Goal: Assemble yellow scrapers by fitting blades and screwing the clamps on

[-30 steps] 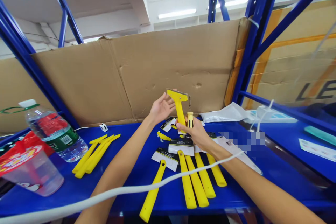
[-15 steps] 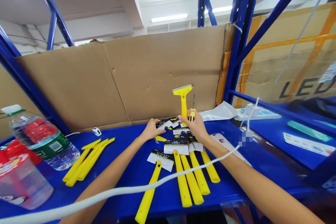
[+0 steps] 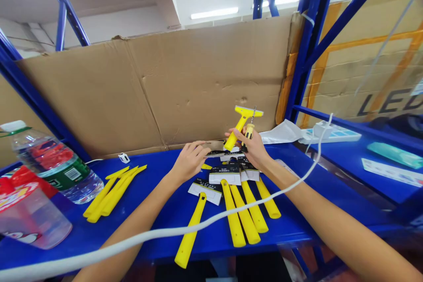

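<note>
My right hand (image 3: 257, 149) is closed around a yellow scraper (image 3: 239, 127) and a screwdriver (image 3: 249, 131) with a pale handle. The scraper's wide head points up and tilts to the right, close to the screwdriver's shaft. My left hand (image 3: 187, 161) pinches the edge of a printed card (image 3: 216, 145), raised just left of the scraper's lower end. Below both hands lie several yellow scrapers (image 3: 233, 216) with black-and-white cards (image 3: 225, 175) over their heads. One carded scraper (image 3: 192, 233) lies apart on the left.
Several yellow handles (image 3: 115, 194) lie at the left, near a water bottle (image 3: 62, 167) and a plastic cup (image 3: 39, 220). A white cable (image 3: 175, 231) crosses in front of my forearms. Cardboard (image 3: 205, 83) stands behind the blue shelf (image 3: 158, 233). A power strip (image 3: 343, 135) sits at right.
The scraper in my right hand has moved right and tilted, its head now by the screwdriver. My left hand has raised a card off the pile. The view has shifted slightly.
</note>
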`<state>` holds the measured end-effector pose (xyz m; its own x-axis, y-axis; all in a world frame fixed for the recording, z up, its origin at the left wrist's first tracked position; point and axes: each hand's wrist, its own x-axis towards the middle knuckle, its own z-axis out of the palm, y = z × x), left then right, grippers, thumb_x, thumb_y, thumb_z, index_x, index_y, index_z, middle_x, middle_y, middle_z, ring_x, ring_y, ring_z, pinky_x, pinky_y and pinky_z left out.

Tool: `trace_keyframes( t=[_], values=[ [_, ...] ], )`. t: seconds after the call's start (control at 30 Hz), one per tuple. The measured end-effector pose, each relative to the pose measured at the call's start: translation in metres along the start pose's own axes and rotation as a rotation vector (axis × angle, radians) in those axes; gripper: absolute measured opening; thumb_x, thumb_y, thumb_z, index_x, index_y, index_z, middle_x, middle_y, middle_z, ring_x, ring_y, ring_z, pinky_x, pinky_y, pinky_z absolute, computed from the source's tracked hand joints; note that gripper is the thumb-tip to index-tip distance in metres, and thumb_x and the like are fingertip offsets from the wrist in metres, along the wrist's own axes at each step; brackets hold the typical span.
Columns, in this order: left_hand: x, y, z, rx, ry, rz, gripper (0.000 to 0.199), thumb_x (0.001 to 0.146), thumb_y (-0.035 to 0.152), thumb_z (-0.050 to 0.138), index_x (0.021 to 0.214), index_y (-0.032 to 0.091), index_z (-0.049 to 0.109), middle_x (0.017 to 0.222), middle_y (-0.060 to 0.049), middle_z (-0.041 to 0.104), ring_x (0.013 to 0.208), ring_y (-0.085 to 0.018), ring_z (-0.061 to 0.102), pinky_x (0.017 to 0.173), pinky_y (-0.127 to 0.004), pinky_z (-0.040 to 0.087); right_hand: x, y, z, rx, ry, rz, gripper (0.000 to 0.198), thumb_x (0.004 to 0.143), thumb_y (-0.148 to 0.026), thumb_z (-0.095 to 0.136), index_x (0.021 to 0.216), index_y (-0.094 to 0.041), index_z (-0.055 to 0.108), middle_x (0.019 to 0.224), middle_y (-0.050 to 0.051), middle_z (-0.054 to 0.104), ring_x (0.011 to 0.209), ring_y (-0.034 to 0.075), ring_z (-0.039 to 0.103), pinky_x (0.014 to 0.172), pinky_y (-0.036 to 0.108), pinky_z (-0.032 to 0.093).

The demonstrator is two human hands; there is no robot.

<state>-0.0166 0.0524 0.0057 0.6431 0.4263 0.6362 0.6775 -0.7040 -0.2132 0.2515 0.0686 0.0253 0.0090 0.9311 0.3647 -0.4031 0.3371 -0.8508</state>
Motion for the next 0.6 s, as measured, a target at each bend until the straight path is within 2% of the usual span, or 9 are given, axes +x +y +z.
trace_keyframes(
  t=[0.1,0.2,0.3,0.43,0.53,0.6],
  values=[
    [0.004,0.007,-0.001,0.013,0.052,0.115,0.025,0.104,0.009,0.058,0.123,0.018,0.071,0.114,-0.015,0.080,0.141,-0.031,0.066,0.106,-0.047,0.056,-0.002,0.001,0.003,-0.001,-0.018,0.005,0.056,0.073,-0.066,0.095,0.087,-0.027,0.057,0.113,0.006,0.083,0.112,0.028,0.079,0.092,0.041,0.063],
    [0.007,0.015,-0.006,-0.098,0.025,0.087,0.025,0.106,0.011,0.053,0.113,0.019,0.075,0.113,-0.015,0.082,0.144,-0.032,0.066,0.106,-0.047,0.057,-0.006,0.005,0.006,-0.029,-0.037,0.020,0.057,0.072,-0.067,0.095,0.085,-0.026,0.057,0.112,0.008,0.084,0.111,0.029,0.078,0.094,0.044,0.063],
    [0.010,0.023,-0.015,-0.243,-0.061,-0.019,0.032,0.108,0.016,0.048,0.110,0.022,0.079,0.115,-0.016,0.083,0.144,-0.034,0.066,0.107,-0.048,0.056,-0.010,0.008,0.008,-0.062,-0.041,0.029,0.057,0.069,-0.065,0.097,0.088,-0.026,0.059,0.113,0.008,0.084,0.110,0.029,0.078,0.096,0.045,0.062],
    [0.011,0.031,-0.025,-0.368,-0.109,-0.192,0.030,0.108,0.025,0.052,0.115,0.025,0.081,0.122,-0.016,0.082,0.126,-0.035,0.074,0.109,-0.050,0.056,-0.011,0.007,0.009,-0.115,-0.055,0.061,0.058,0.065,-0.061,0.100,0.093,-0.025,0.064,0.108,0.008,0.084,0.108,0.030,0.077,0.092,0.046,0.062],
    [0.012,0.032,-0.025,-0.419,-0.021,-0.295,0.026,0.106,0.031,0.062,0.125,0.027,0.078,0.138,-0.015,0.077,0.131,-0.034,0.071,0.115,-0.049,0.053,-0.010,0.004,0.008,-0.148,-0.059,0.089,0.058,0.064,-0.061,0.101,0.092,-0.025,0.066,0.099,0.007,0.084,0.103,0.030,0.077,0.086,0.045,0.063],
    [0.013,0.032,-0.021,-0.445,0.111,-0.389,0.039,0.099,0.038,0.076,0.136,0.026,0.072,0.150,-0.016,0.070,0.137,-0.035,0.067,0.117,-0.050,0.053,-0.010,0.002,0.007,-0.162,-0.056,0.105,0.057,0.062,-0.061,0.101,0.090,-0.024,0.067,0.094,0.006,0.083,0.098,0.030,0.078,0.081,0.044,0.063]
  ],
)
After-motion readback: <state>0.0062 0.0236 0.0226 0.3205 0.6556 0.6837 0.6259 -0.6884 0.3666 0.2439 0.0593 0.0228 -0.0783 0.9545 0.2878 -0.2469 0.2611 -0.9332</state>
